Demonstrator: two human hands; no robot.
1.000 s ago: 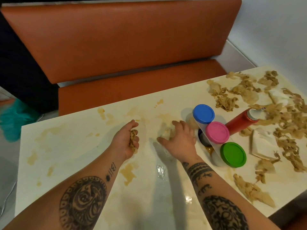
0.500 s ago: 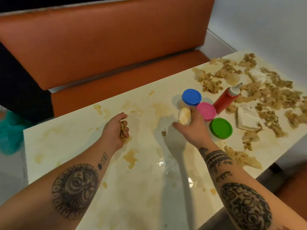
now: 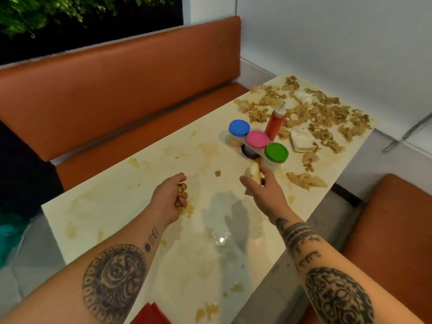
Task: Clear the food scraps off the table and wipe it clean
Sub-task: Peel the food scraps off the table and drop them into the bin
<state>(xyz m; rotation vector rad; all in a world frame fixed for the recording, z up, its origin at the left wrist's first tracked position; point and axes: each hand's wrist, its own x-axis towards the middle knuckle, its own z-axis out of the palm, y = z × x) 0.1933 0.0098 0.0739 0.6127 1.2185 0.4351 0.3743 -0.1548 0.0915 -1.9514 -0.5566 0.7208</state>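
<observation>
The counter (image 3: pixel 112 202) is a cream, glossy slab, smeared with tan, greasy streaks and catching a bright wet glare near its middle. The left hand (image 3: pixel 167 199) is curled round a clump of scraps (image 3: pixel 181 194) – brown, stringy, crumpled pieces that show between the fingers. The right hand (image 3: pixel 265 192) is raised just above the counter, its thumb and fingers closed on a pale lump (image 3: pixel 253 175), rounded and soft-looking; whether it is food or wadded paper cannot be told.

Between the two hands one small brown crumb (image 3: pixel 217 173) lies alone on the surface. Most of the food scraps (image 3: pixel 315 111) are spread over the far end of the counter by the wall, a loose, shredded, dry-looking litter of tan curls, with one flatter heap (image 3: pixel 304 180) near the right edge.

Three round tubs stand in a diagonal row, each closed with a smooth plastic lid: a blue lid (image 3: pixel 239 128), a pink lid (image 3: pixel 257 138) and a green lid (image 3: pixel 276 152). Something tan shows through the clear wall under the blue one; the contents of the other two cannot be made out. Just behind the pink lid stands one red squeeze bottle (image 3: pixel 275 123), upright, with a whitish conical nozzle. One folded white napkin (image 3: pixel 301 140) lies flat to its right among the scraps.

An orange, leather-like padded bench (image 3: pixel 117 90) runs along the far side of the counter – smooth, with a separate seat cushion.
</observation>
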